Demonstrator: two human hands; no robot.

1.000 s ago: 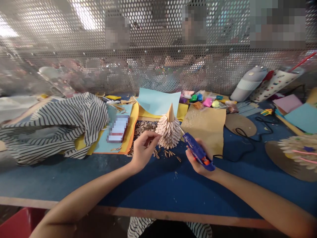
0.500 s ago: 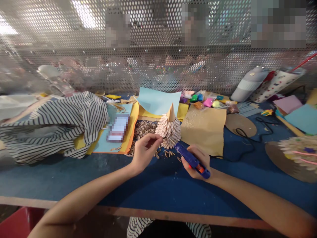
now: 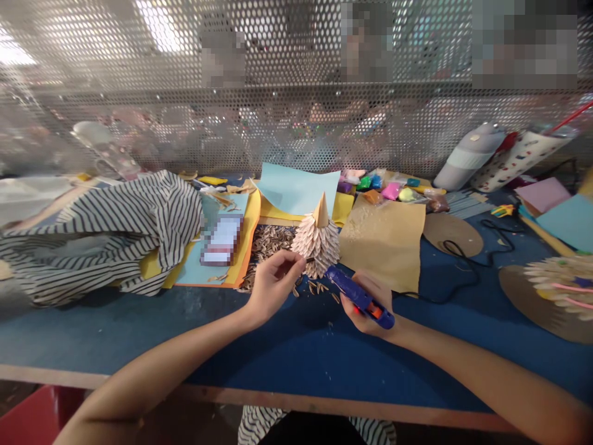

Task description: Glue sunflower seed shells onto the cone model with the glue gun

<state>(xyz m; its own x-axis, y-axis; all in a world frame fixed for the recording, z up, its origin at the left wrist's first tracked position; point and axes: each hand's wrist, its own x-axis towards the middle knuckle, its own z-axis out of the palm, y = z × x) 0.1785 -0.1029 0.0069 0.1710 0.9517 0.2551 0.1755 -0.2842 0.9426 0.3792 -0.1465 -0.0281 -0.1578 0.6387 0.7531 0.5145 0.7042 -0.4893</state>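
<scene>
A blue glue gun (image 3: 354,290) lies in the grip of my right hand (image 3: 370,303), its nozzle pointing up and left near the foot of a paper cone (image 3: 316,250). Overlapping pale seed husks cover the cone in rows, while its tan tip is bare. My left hand (image 3: 275,284) is closed in a pinch just left of the cone's base. Between thumb and forefinger is a small dark sliver that looks like a seed husk (image 3: 309,260). A heap of husks (image 3: 273,241) lies behind my left hand, and a few loose ones are scattered before the cone.
Left are a phone (image 3: 222,240) on coloured paper and a striped cloth (image 3: 139,228). Brown paper (image 3: 384,241) lies right of the cone, with a black cord (image 3: 458,284) beyond. Bottles (image 3: 470,154) stand by the perforated metal screen (image 3: 278,123). A husk-covered piece (image 3: 565,284) sits far right.
The glue gun has shifted very slightly, its nozzle a touch higher and further left. My left hand keeps its pinch in nearly the same place beside the cone.
</scene>
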